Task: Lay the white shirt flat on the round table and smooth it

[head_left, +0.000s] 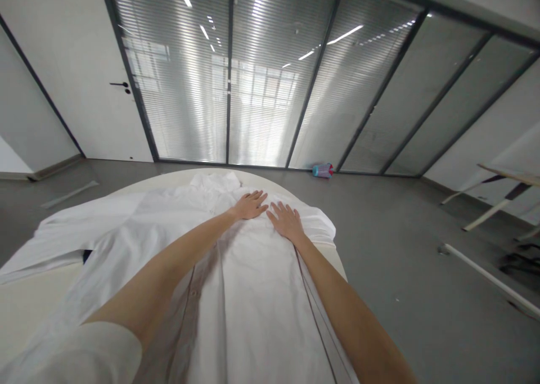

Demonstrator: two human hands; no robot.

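A white button-up garment, which looks like a long shirt or coat, lies spread over a round-ended cream table. My left hand rests flat on the cloth near its far end, fingers spread. Just to the right, my right hand also lies flat on it, fingers apart. One long sleeve stretches out to the left, and the cloth is bunched at the far end by the collar area. Folded layers run toward me between my forearms, with a button visible at the left. Neither hand grips the cloth.
Beyond the table stands a glass partition with blinds, and a white door at left. A blue and red striped basket-like object lies on the grey floor. At right are a white pole and a table with pale legs.
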